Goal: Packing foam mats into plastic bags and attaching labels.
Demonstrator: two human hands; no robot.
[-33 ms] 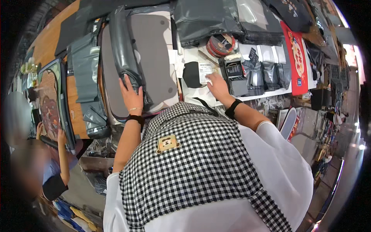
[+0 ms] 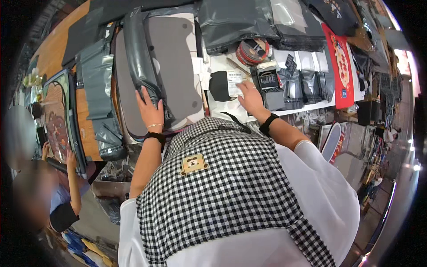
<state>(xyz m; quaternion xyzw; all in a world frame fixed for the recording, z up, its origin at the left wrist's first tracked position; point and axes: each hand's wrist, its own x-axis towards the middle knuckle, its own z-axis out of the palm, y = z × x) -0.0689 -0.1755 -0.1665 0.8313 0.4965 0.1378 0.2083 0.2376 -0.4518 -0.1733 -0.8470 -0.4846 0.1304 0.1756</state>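
Observation:
A long dark grey plastic bundle point(image 2: 138, 49), rolled or folded, lies lengthwise on a stack of grey mats point(image 2: 178, 66). My left hand point(image 2: 150, 111) rests on its near end, fingers stretched out and thumb apart. My right hand point(image 2: 252, 99) is to the right, its fingers extended and their tips at the edge of a white printed label point(image 2: 234, 83). That label overlaps a dark rounded flat piece point(image 2: 219, 86) on a white surface. Neither hand is wrapped around anything.
Rolls of tape point(image 2: 252, 51) lie beyond my right hand, beside a small dark box point(image 2: 269, 80). Grey plastic bags point(image 2: 235, 22) are stacked at the back. A red printed sheet point(image 2: 338, 66) lies at right. At left, another person's hands point(image 2: 70, 158) touch a patterned mat point(image 2: 58, 115).
My right fingers have straightened slightly and reach a little farther over the label. My left hand stays on the plastic bundle.

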